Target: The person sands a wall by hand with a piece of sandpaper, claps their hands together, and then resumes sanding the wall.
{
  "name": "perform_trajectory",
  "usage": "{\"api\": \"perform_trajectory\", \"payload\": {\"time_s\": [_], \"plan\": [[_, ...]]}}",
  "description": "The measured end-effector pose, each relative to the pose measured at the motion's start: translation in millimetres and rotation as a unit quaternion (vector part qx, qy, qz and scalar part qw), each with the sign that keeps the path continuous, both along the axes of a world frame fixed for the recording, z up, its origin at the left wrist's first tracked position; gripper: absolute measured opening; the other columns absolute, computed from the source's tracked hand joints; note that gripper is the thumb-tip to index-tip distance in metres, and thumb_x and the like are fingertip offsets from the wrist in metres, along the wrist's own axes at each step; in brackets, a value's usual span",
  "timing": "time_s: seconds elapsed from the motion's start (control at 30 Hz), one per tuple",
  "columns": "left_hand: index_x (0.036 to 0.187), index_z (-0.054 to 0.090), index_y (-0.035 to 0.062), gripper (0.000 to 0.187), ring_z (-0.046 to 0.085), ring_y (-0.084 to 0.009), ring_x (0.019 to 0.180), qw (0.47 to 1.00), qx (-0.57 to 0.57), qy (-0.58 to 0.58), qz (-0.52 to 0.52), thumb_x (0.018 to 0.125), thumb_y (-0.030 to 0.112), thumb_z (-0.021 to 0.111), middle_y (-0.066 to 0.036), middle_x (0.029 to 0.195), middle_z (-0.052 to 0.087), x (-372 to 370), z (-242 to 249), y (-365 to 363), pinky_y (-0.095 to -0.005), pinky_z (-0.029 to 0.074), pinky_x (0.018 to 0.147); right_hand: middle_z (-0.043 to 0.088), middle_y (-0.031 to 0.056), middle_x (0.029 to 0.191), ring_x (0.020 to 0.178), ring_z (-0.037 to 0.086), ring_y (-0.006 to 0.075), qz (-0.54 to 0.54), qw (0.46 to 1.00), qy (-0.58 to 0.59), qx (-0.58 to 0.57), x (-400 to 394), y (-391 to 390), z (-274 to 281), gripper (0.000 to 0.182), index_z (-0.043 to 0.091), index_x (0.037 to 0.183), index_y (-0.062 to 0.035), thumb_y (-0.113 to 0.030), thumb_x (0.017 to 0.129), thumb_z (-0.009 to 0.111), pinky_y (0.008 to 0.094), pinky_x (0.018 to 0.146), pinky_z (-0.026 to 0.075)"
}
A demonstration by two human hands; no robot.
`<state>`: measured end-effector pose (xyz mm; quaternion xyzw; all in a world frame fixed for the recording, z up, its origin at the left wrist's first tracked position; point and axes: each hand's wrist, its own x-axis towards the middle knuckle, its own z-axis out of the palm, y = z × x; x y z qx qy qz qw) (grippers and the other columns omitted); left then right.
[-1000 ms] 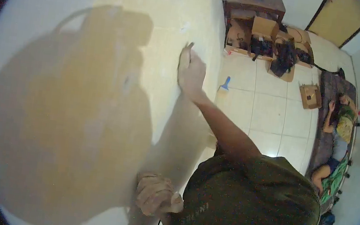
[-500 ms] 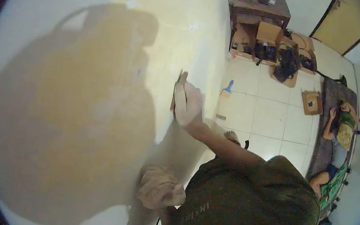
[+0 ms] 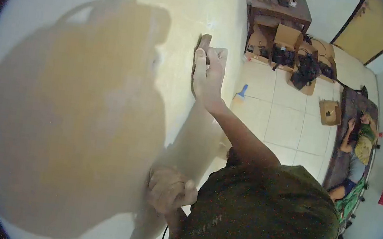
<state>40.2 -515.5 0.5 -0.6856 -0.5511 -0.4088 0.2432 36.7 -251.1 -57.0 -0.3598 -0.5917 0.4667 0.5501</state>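
Note:
My right hand [image 3: 210,71] is wrapped round a brown sanding block [image 3: 206,41]. The block's flat side lies along the pale wall [image 3: 181,85], which has yellowish patches. Lower in the view, my left hand [image 3: 170,191] is closed, its fingers curled up close to the same wall. What it holds, if anything, is hidden. Pale dust coats both hands. A large shadow of the head and arms falls across the wall.
On the tiled floor lies a blue-handled scraper [image 3: 241,92]. Open cardboard boxes [image 3: 284,47] with dark gear stand by a wooden table [image 3: 282,6]. A smaller box [image 3: 330,112] sits near a mattress [image 3: 347,98], where a person [image 3: 360,149] lies.
My right hand has slid the block up the view along the wall. My left hand stays closed and has shifted slightly up. My foot is now mostly hidden behind the arm and shirt.

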Motion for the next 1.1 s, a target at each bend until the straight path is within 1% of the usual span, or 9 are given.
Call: {"api": "perform_trajectory", "payload": {"time_s": [0.03, 0.07, 0.17, 0.3, 0.5, 0.7, 0.83, 1.0, 1.1], "plan": [[0.085, 0.058, 0.0102, 0.016, 0.06, -0.0232, 0.076, 1.0, 0.0, 0.0, -0.001, 0.09, 0.019, 0.07, -0.008, 0.082, 0.056, -1, 0, 0, -0.0437, 0.055, 0.068, 0.054, 0.0232, 0.102, 0.095, 0.052, 0.0335, -0.003, 0.999, 0.041, -0.01, -7, 4, -8, 0.03, 0.062, 0.111, 0.0019, -0.027, 0.107, 0.054, 0.0432, 0.084, 0.042], [0.085, 0.058, 0.0102, 0.016, 0.06, -0.0232, 0.076, 1.0, -0.001, 0.0, -0.002, 0.09, 0.019, 0.07, -0.008, 0.083, 0.056, -2, 1, -1, -0.0437, 0.055, 0.068, 0.049, 0.0096, 0.099, 0.095, 0.049, 0.0221, -0.046, 0.998, 0.006, 0.052, -4, -2, -15, 0.028, 0.056, 0.098, -0.0004, -0.026, 0.108, 0.054, 0.038, 0.079, 0.043], [0.085, 0.058, 0.0101, 0.016, 0.06, -0.0233, 0.076, 1.0, -0.005, -0.002, 0.0, 0.089, 0.02, 0.07, -0.008, 0.083, 0.056, -3, 2, -4, -0.0438, 0.055, 0.068, 0.049, 0.0075, 0.103, 0.094, 0.049, 0.0188, -0.053, 0.999, 0.013, 0.003, -1, -29, -58, 0.02, 0.056, 0.11, -0.003, -0.021, 0.104, 0.061, 0.0354, 0.083, 0.046], [0.085, 0.058, 0.0101, 0.016, 0.06, -0.0234, 0.076, 1.0, -0.008, -0.006, -0.005, 0.089, 0.02, 0.07, -0.009, 0.083, 0.056, -3, -1, -7, -0.044, 0.056, 0.068, 0.057, 0.0124, 0.114, 0.11, 0.056, 0.0197, -0.04, 0.986, 0.137, -0.091, -7, -14, -65, 0.036, 0.053, 0.127, -0.0039, -0.018, 0.099, 0.071, 0.0366, 0.087, 0.051], [0.085, 0.058, 0.01, 0.017, 0.06, -0.0236, 0.076, 1.0, -0.012, -0.01, -0.015, 0.089, 0.02, 0.07, -0.009, 0.083, 0.056, -9, -2, -12, -0.0442, 0.056, 0.068, 0.062, 0.0059, 0.08, 0.067, 0.058, 0.0111, 0.061, 0.975, 0.082, -0.199, 25, -18, -39, 0.022, 0.055, 0.094, -0.0037, -0.017, 0.102, 0.069, 0.029, 0.064, 0.051], [0.085, 0.058, 0.0099, 0.017, 0.06, -0.0238, 0.076, 0.999, -0.021, -0.012, -0.021, 0.089, 0.02, 0.07, -0.009, 0.083, 0.057, -11, 0, -6, -0.0444, 0.056, 0.068, 0.057, 0.0012, 0.068, 0.06, 0.055, 0.0088, 0.088, 0.95, 0.235, -0.184, 17, -46, -72, 0.028, 0.052, 0.083, -0.006, -0.017, 0.103, 0.069, 0.0267, 0.055, 0.045], [0.085, 0.058, 0.0098, 0.017, 0.06, -0.0239, 0.076, 0.999, -0.027, -0.015, -0.03, 0.089, 0.02, 0.07, -0.01, 0.083, 0.057, -10, 0, -4, -0.0446, 0.056, 0.068, 0.058, 0.0004, 0.068, 0.058, 0.054, 0.0078, 0.068, 0.969, 0.129, -0.201, 10, 19, -41, 0.031, 0.053, 0.081, -0.0059, -0.02, 0.104, 0.067, 0.0259, 0.053, 0.044], [0.085, 0.058, 0.0098, 0.017, 0.06, -0.024, 0.076, 0.999, -0.036, -0.015, -0.038, 0.089, 0.021, 0.07, -0.01, 0.084, 0.057, -13, -1, 0, -0.0448, 0.057, 0.068, 0.056, 0.0004, 0.063, 0.056, 0.053, 0.0091, 0.071, 0.954, 0.106, -0.271, 18, -39, -52, 0.037, 0.058, 0.081, -0.0073, -0.036, 0.098, 0.075, 0.0258, 0.053, 0.042], [0.085, 0.058, 0.0097, 0.017, 0.06, -0.0241, 0.076, 0.998, -0.041, -0.016, -0.04, 0.089, 0.021, 0.07, -0.01, 0.084, 0.057, -15, -3, 2, -0.0449, 0.057, 0.068, 0.054, -0.0003, 0.061, 0.055, 0.052, 0.0091, -0.008, 0.984, 0.002, -0.177, 0, -21, -99, 0.039, 0.054, 0.078, -0.0087, -0.036, 0.099, 0.073, 0.0266, 0.052, 0.041]]}}
